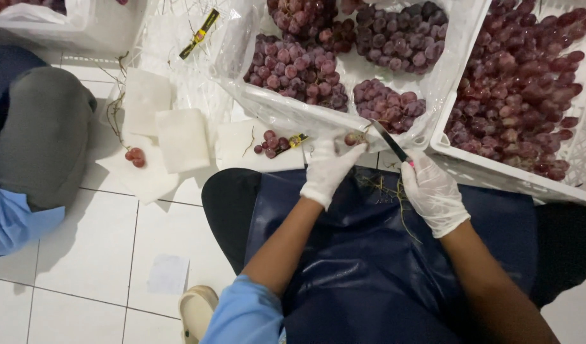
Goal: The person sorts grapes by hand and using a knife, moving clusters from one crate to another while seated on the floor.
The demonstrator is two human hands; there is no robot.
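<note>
My left hand (328,167), in a white glove, pinches a single red grape (352,138) on a short stem just in front of the crate's edge. My right hand (433,191), also gloved, grips small scissors (387,140) whose dark blades point up and left toward that grape. Both hands hover above my dark blue apron (369,255). Right behind them, red grape bunches (385,105) lie in a white crate lined with clear plastic (286,114).
A second white crate (579,153) full of red grapes stands at the right. Loose grapes (135,156), white foam pads (181,140), stems and a small cluster with a tag (274,143) lie on the tiled floor. Another person's knee (44,134) is at the left.
</note>
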